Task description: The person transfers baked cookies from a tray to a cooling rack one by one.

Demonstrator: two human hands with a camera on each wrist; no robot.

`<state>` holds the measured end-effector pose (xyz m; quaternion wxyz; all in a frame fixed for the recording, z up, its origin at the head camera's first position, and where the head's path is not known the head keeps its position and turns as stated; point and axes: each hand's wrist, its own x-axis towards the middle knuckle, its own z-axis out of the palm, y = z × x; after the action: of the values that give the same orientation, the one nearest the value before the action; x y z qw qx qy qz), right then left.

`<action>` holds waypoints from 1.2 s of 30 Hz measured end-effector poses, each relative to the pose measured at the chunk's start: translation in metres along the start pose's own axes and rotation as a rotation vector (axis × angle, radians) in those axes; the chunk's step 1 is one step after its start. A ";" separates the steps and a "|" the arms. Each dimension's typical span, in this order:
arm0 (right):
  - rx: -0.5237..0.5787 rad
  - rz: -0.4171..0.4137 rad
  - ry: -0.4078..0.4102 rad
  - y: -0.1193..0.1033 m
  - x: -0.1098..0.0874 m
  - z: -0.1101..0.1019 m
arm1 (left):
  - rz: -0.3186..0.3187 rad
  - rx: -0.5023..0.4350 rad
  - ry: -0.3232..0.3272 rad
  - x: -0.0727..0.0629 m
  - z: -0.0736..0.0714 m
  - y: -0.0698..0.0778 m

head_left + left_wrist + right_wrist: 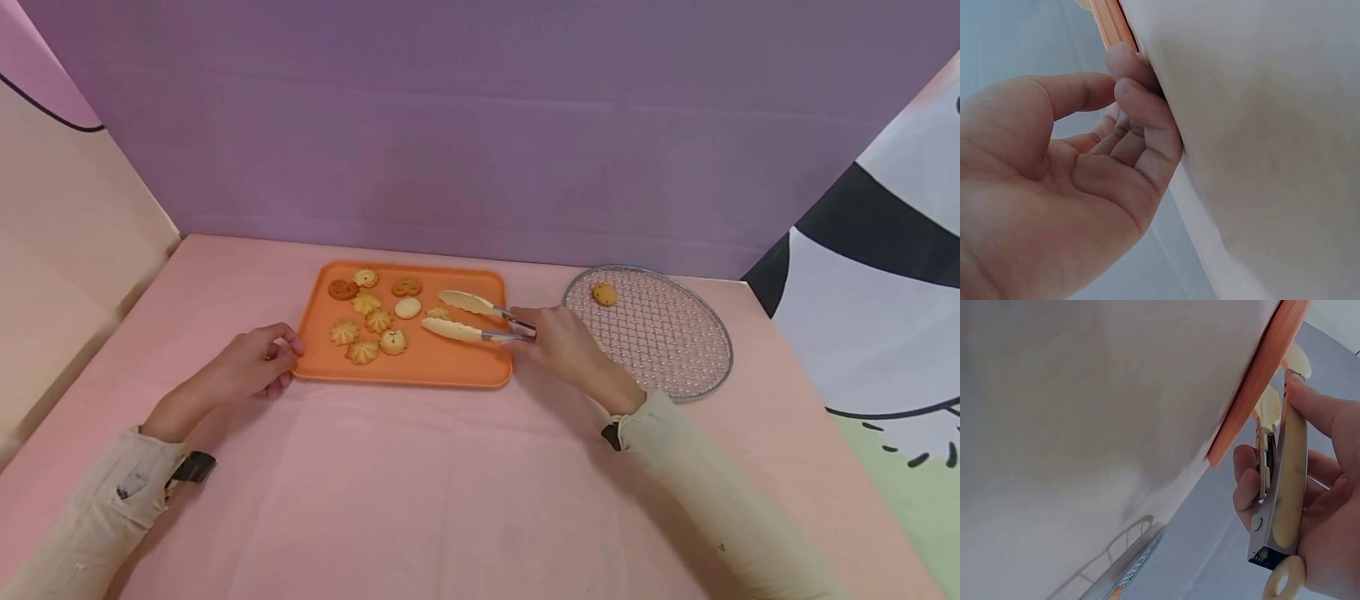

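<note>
My right hand (562, 342) grips a pair of tongs (461, 329) with cream scalloped tips and metal arms. The tips are spread over the right half of an orange tray (420, 375), with a cookie (438, 314) partly hidden between them. In the right wrist view the thumb and fingers squeeze the tongs (1291, 469) from both sides. My left hand (251, 362) pinches the tray's left edge, and the left wrist view shows its fingertips at the tray rim (1113, 28). Several cookies, among them a swirl cookie (364, 351) and a round pale cookie (408, 308), lie on the tray.
A round wire rack (660, 342) lies right of the tray, partly behind my right forearm, with one dotted cookie (604, 294) near its upper left. Pink cloth covers the table (450, 467). A purple backdrop (480, 167) rises behind it.
</note>
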<state>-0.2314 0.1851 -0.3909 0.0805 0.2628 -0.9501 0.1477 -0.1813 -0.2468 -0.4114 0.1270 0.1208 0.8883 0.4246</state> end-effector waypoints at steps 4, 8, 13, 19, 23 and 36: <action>-0.014 -0.009 0.015 -0.001 0.000 0.000 | -0.010 0.000 -0.002 0.000 0.000 0.000; -0.021 -0.010 0.020 -0.003 0.000 -0.001 | -0.029 -0.001 -0.011 0.000 0.000 0.001; -0.023 -0.011 0.016 -0.004 0.000 -0.002 | -0.045 0.009 -0.013 0.000 0.000 0.001; -0.007 0.003 0.012 -0.002 -0.002 -0.002 | -0.048 0.011 -0.013 0.002 -0.001 0.000; -0.018 0.019 0.013 0.000 -0.004 -0.003 | -0.050 0.007 -0.014 0.002 -0.001 -0.001; -0.016 0.004 0.059 0.007 -0.011 -0.011 | -0.049 -0.005 -0.016 0.001 0.000 0.001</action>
<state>-0.2248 0.1992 -0.3849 0.1102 0.2560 -0.9489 0.1480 -0.1824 -0.2460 -0.4104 0.1448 0.1024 0.8889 0.4225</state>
